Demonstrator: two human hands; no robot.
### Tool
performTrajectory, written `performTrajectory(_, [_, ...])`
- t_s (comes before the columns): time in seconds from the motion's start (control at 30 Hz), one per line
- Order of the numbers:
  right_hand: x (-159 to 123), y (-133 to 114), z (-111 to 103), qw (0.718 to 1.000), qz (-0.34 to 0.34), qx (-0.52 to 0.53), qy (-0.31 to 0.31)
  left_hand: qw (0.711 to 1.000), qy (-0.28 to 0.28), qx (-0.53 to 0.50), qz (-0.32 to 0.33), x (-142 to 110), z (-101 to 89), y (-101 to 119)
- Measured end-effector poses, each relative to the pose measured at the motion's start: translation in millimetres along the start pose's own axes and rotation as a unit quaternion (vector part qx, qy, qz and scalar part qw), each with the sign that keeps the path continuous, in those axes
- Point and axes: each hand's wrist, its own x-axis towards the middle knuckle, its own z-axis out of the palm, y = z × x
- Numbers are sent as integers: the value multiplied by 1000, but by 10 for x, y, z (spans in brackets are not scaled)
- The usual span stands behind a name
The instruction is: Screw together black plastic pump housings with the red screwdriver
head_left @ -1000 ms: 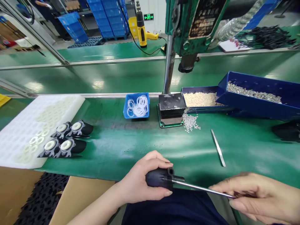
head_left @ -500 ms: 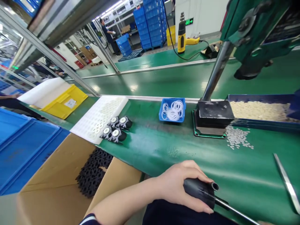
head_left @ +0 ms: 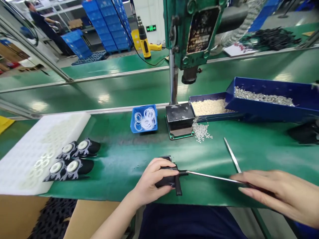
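Hands are working just above the table's [head_left: 114,186] near edge: the left hand [head_left: 156,177] is curling its fingers and thumb around a black part [head_left: 166,179], partly closed; the right hand [head_left: 271,189] is pinching a thin metal rod [head_left: 211,176] between thumb and fingers, its tip meeting the part's short tube [head_left: 183,172]. Leftmost, a white tray [head_left: 30,156] is holding pale rings [head_left: 42,161]; four black housings [head_left: 73,166] are sitting beside it. Next, a blue bin [head_left: 144,127] is holding white rings [head_left: 147,120]. Tweezers [head_left: 232,155] are lying near the right hand.

Stacked blue crates [head_left: 109,25] stand beyond a yellow heat gun [head_left: 145,44].
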Motion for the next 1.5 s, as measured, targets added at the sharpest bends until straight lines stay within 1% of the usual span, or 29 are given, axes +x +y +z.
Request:
performTrajectory(0.07, [21, 46, -30, 996, -19, 46, -69, 999, -7, 11, -30, -57, 25, 12])
performTrajectory(0.1, [25, 61, -29, 994, -23, 65, -86, 999, -7, 16, -42, -87, 36, 19])
performTrajectory(0.23, [48, 86, 40, 990, -25, 90, -108, 998, -12, 23, -50, -194, 45, 33])
performTrajectory(0.37, [109, 89, 89, 989, -32, 90, -112, 997, -18, 34, -64, -222, 3, 74])
performTrajectory(0.47, [167, 77, 94, 987, -49, 97, -114, 996, 16, 17, -89, -175, 0, 88])
performTrajectory(0.53, [191, 71, 99, 985, -69, 100, -123, 995, 27, -4, -94, -123, 13, 70])
performTrajectory(0.6, [186, 72, 107, 982, -82, 106, -133, 996, 12, -16, -88, -72, 25, 40])
performTrajectory(0.7, [121, 86, 107, 980, -73, 118, -140, 997, -11, -24, -74, -20, 34, 7])
performTrajectory(0.8, [29, 89, 94, 981, -59, 124, -138, 997, -22, -27, -65, 4, 40, 9])
performTrajectory(0.87, [-13, 76, 94, 982, -53, 121, -136, 997, -27, -31, -72, 15, 45, 18])
performTrajectory(0.93, [-26, 52, 106, 983, -62, 111, -135, 996, -30, -40, -77, 23, 51, 23])
performTrajectory(1.0, [-16, 24, 125, 983, -85, 90, -135, 995, -29, -51, -80, 25, 62, 24])
performTrajectory(1.07, [-1, 3, 143, 986, -116, 45, -115, 994, -26, -64, -87, 17, 80, 24])
performTrajectory(1.13, [0, -8, 159, 986, -146, -42, -71, 992, -21, -78, -98, -1, 101, 25])
performTrajectory(1.2, [-20, -9, 183, 975, -175, -134, -18, 990, -20, -87, -108, -21, 120, 26])
performTrajectory(1.23, [-39, -8, 201, 970, -181, -164, -1, 989, -21, -89, -112, -30, 127, 26])
performTrajectory(1.27, [-63, -8, 222, 968, -181, -172, 5, 989, -24, -91, -117, -35, 131, 26])
performTrajectory(1.3, [-91, -7, 243, 972, -174, -159, 4, 988, -27, -92, -122, -37, 132, 26])
performTrajectory(1.37, [-153, -5, 279, 986, -136, -94, -34, 987, -33, -97, -125, -33, 129, 27])
performTrajectory(1.43, [-198, 3, 287, 991, -85, -1, -99, 987, -37, -92, -124, -24, 124, 29])
performTrajectory(1.47, [-203, 10, 277, 988, -46, 51, -135, 988, -38, -87, -123, -18, 124, 32])
performTrajectory(1.5, [-192, 16, 260, 978, 4, 110, -175, 988, -40, -81, -123, -14, 126, 35])
